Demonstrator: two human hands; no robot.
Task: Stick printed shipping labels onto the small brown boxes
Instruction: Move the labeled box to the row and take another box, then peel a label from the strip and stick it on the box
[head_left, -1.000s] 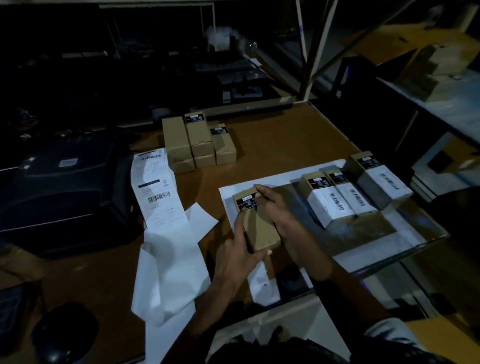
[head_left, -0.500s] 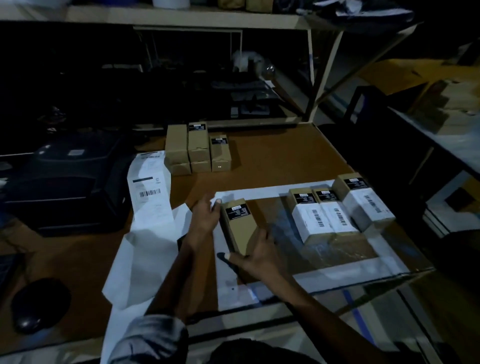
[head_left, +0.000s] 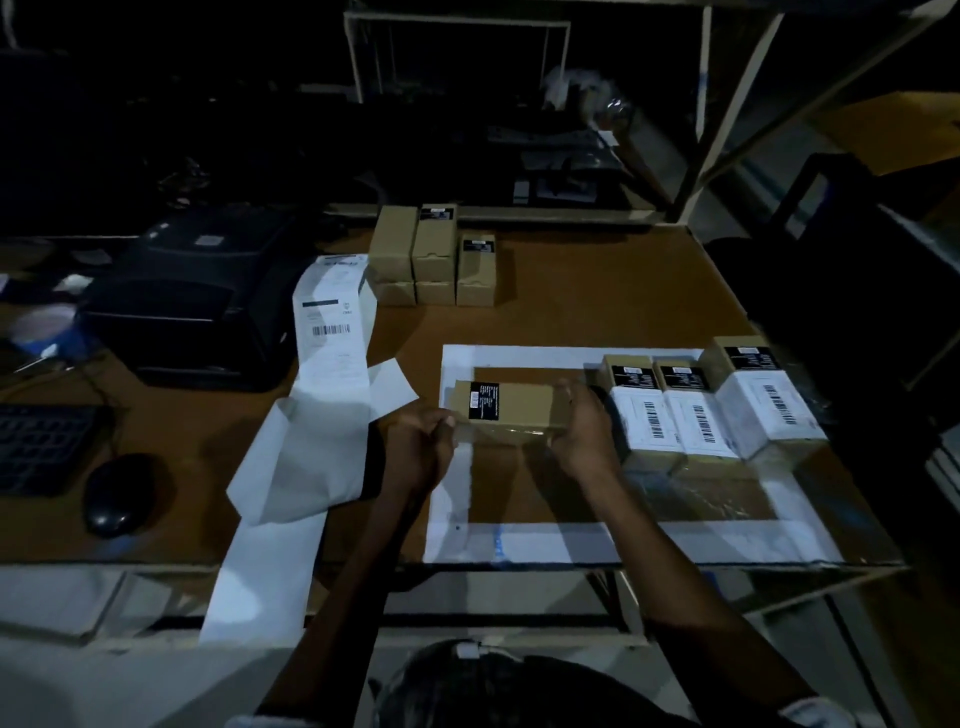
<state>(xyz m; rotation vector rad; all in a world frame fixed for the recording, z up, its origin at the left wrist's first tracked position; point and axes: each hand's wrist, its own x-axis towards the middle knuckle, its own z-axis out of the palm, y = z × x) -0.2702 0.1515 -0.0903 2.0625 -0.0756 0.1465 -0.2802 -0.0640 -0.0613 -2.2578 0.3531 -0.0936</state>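
Now the brown box (head_left: 511, 405) lies crosswise on the counter (head_left: 597, 291), its long side running left to right and its black sticker (head_left: 483, 400) toward the left end; half a second ago it lay lengthwise, pointing away from the person. Both hands have shifted to its ends. The left hand (head_left: 421, 447), which earlier rested flat on the white border beside the box, now has its fingers curled at the left end, its grip closed on the box. The right hand (head_left: 584, 431), earlier at the near end, now clasps the right end with fingers wrapped over the edge. The box sits inside the white paper frame (head_left: 519, 356) taped to the counter, just left of three labelled boxes (head_left: 696, 415), which stand in a row as before, white barcode labels facing up.

At the far side of the counter a stack of plain boxes (head_left: 431, 254) stands unchanged. A strip of printed labels (head_left: 332, 322) runs from the black printer (head_left: 197, 301) at left, down across the counter and over its near edge. A mouse (head_left: 117, 493) and a keyboard (head_left: 41, 447) lie at far left. Behind, metal shelving (head_left: 701, 119) stands in a dim room
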